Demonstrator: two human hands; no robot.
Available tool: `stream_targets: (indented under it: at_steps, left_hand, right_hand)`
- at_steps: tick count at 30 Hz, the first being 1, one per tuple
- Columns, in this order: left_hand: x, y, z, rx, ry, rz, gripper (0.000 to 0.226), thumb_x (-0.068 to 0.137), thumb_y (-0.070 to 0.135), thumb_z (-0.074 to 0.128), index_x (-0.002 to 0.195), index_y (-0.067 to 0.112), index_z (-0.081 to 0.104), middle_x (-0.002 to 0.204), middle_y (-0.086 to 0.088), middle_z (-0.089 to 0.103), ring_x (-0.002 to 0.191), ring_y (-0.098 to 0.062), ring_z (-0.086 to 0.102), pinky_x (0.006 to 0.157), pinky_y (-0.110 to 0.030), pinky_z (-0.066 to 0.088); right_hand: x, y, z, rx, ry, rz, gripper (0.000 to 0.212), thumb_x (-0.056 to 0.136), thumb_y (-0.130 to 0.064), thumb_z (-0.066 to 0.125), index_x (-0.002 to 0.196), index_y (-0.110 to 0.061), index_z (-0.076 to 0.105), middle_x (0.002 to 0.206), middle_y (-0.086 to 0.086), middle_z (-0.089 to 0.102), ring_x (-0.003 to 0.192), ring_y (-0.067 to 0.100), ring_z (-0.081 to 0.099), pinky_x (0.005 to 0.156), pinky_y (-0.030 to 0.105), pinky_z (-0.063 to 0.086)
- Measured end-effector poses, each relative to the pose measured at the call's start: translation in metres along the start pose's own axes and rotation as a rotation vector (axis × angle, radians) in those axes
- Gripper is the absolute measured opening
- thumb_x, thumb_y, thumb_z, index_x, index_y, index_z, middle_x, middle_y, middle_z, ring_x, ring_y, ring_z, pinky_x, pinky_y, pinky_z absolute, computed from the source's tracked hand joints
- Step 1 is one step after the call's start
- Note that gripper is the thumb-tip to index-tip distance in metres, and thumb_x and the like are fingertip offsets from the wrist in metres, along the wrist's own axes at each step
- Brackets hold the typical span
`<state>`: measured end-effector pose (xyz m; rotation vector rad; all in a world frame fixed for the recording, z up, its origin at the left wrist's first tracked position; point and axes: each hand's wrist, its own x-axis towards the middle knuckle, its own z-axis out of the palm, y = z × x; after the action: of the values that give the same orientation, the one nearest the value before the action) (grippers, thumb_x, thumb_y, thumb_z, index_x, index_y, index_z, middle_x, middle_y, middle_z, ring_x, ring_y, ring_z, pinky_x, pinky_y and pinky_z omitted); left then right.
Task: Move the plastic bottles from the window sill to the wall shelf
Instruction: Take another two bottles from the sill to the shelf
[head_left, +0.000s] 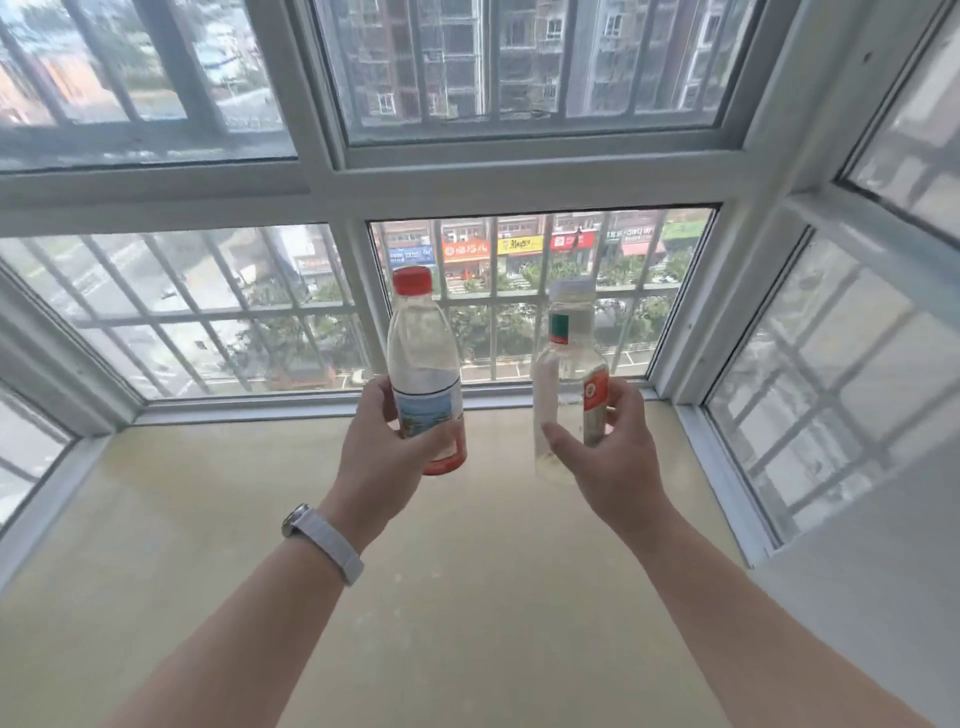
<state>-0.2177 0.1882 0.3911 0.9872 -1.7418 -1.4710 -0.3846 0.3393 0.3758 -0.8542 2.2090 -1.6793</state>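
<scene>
Holding two clear bottles upright above the sill (208, 597). Left hand (384, 452) clamped on the red-cap bottle (423, 364): blue label, orange base. Right hand (613, 457) clamped on the clear-cap bottle (569, 374): green neck tag, orange-white label. Bottles apart, side by side.

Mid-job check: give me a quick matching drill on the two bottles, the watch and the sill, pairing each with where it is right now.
Column one:
1. red-capped bottle
2. clear-capped bottle
3. wristwatch
4. window sill

Column two:
a. on the left wrist
b. held in the right hand
c. below both arms
d. held in the left hand

Pairs: 1-d, 2-b, 3-a, 4-c
</scene>
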Motion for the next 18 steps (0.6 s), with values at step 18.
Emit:
stream_targets:
  at_steps: [18]
  left_hand:
    - [-0.026,-0.017,-0.122,-0.035,-0.45,0.11,0.052,0.074,0.009,0.082,0.114,0.029,0.054,0.106,0.003,0.065,0.096,-0.016,0.067,0.073,-0.024,0.055]
  right_hand:
    - [-0.156,-0.086,0.072,-0.044,0.328,0.108,0.049,0.08,-0.006,0.075,0.099,-0.038,0.044,0.1,-0.009,0.055,0.074,-0.015,0.053,0.063,0.006,0.044]
